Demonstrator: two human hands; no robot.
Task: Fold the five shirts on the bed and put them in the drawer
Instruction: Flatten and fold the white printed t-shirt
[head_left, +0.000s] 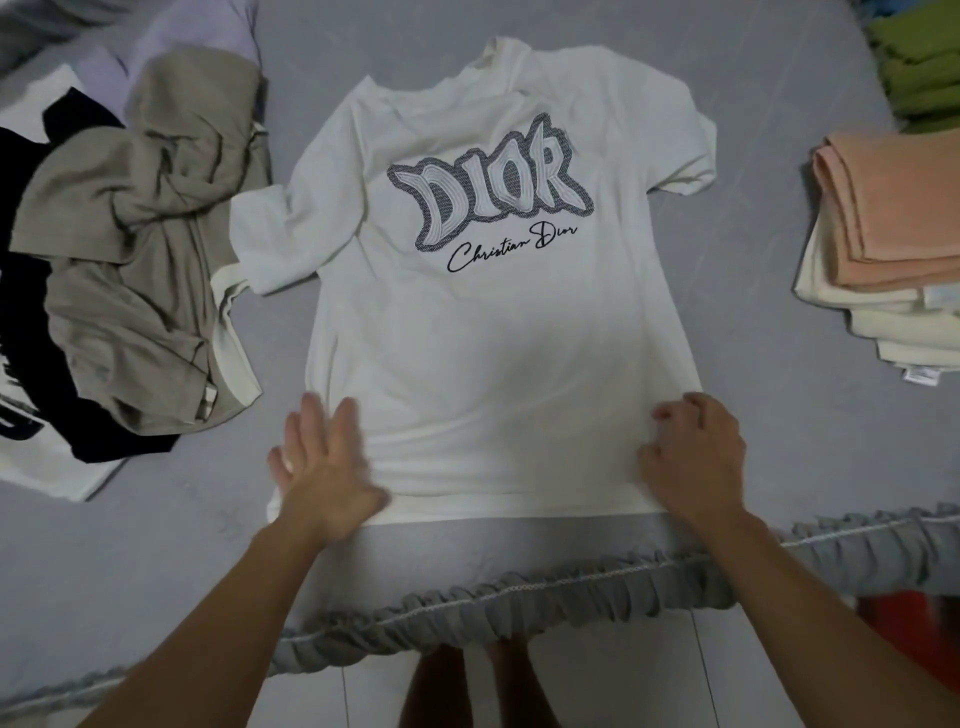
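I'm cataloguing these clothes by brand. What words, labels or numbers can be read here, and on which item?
"DIOR": large outlined letters on the chest of the white T-shirt.
"Christian Dior": black script just below it, same shirt.
White care tags on the folded stack: too small to read.
White print on the black garment: cut off, unreadable.
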